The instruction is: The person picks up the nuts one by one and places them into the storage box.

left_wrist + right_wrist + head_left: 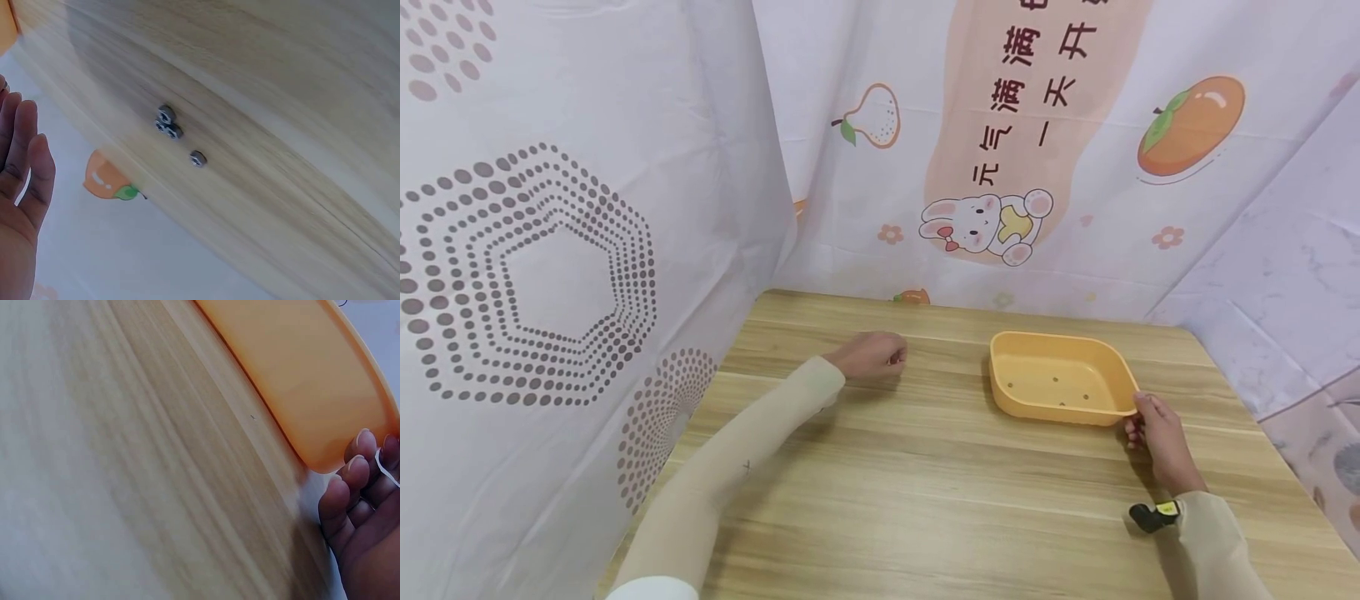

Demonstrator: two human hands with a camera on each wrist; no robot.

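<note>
My left hand (868, 355) is held over the table to the left of a yellow-orange plastic basket (1000, 400), fingers curled. In the left wrist view a small dark bit like a hex nut (5, 86) shows at its fingertips, cut by the frame edge. Beside that hand, three hex nuts (165, 114) lie bunched on the wood and a single nut (198, 159) sits apart. The head view hides them behind the hand. Several more nuts (1056, 380) are scattered on the basket floor. My right hand (1161, 433) grips the basket's near right corner, thumb over the rim.
The wood-grain table (925, 500) ends at a printed curtain (850, 217) at the back. Another patterned curtain (565, 292) hangs along the left side, and a marbled cloth (1292, 275) on the right. A black strap end (1150, 517) sticks out from the right wrist.
</note>
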